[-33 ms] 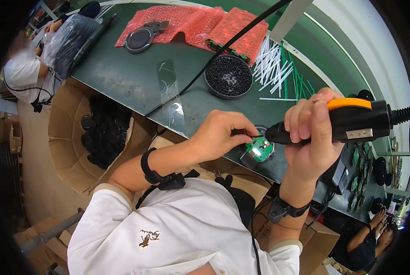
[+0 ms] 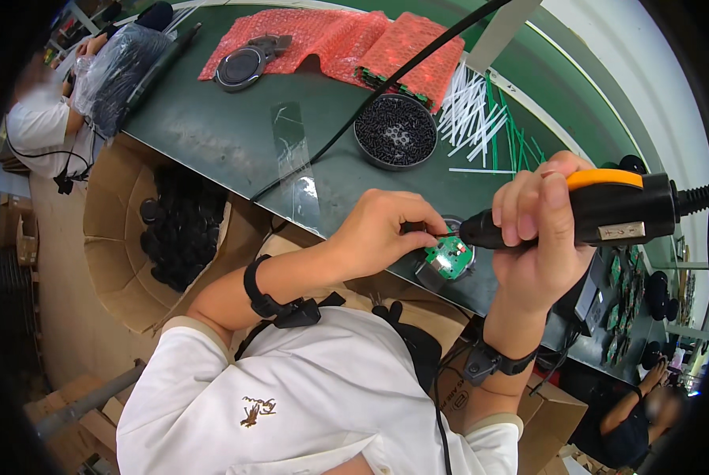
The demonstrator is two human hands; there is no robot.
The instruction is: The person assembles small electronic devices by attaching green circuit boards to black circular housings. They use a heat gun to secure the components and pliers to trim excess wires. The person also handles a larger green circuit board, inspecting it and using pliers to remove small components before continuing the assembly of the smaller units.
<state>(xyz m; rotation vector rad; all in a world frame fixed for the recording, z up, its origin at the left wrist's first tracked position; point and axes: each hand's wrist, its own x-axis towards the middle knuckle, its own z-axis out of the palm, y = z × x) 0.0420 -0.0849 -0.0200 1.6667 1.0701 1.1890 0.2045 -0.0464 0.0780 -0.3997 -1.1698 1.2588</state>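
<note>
My right hand [image 2: 540, 226] is wrapped round a black electric screwdriver [image 2: 612, 210] with an orange strip, held nearly level. Its tapered nose points left, and the thin bit reaches the fingertips of my left hand [image 2: 390, 229]. Those fingers are pinched together at the bit; anything small between them is hidden. Just under the bit lies a green circuit board [image 2: 452, 260], seated in a round dark housing [image 2: 429, 277] at the near edge of the table. My left fingertips are right over the board's upper edge.
On the green table [image 2: 212, 119] stand a round bowl of small black screw-like pieces [image 2: 382, 150], white strips [image 2: 469, 111], red bubble wrap [image 2: 315, 39] and a round black part [image 2: 239, 67]. A cardboard box [image 2: 117, 229] of black discs is at left. A cable [image 2: 354, 115] crosses above. Co-workers sit at both sides.
</note>
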